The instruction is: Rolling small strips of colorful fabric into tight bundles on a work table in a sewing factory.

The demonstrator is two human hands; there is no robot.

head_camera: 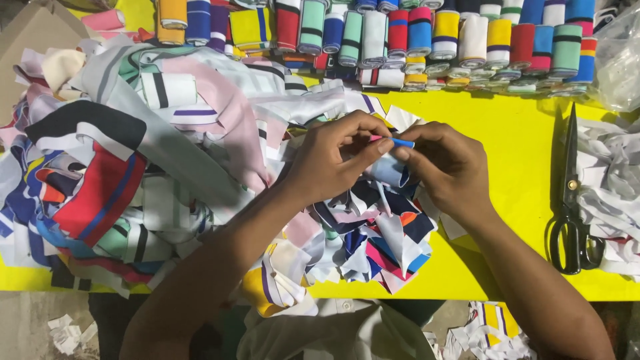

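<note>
Lining the far edge of the yellow desk (513, 133), a row of rolled striped fabric bands (427, 40) stands packed side by side in red, blue, green, yellow and white; no readable label shows on them. A brown cardboard box (30, 40) sits at the far left corner, and a clear plastic bag (617, 57) at the far right.

Near the middle of the desk both hands meet over a small fabric strip (400, 142), pink at its left end and blue at its right. The left hand (330, 163) is curled, thumb and forefinger pinched on the pink end; the right hand (450, 167) is likewise closed, its fingertips pinching the blue end. The strip lies between the two hands, lifted just above a small heap of coloured offcuts (380, 233).

To the left, a large pile of fabric scraps (133, 167) in white, pink, red, navy and green spreads across the desk up to the left forearm. Black-handled scissors (572, 200) lie well to the right, blades pointing away, beside a heap of white scraps (610, 180). Paper-like bits (67, 332) lie on the floor below.
</note>
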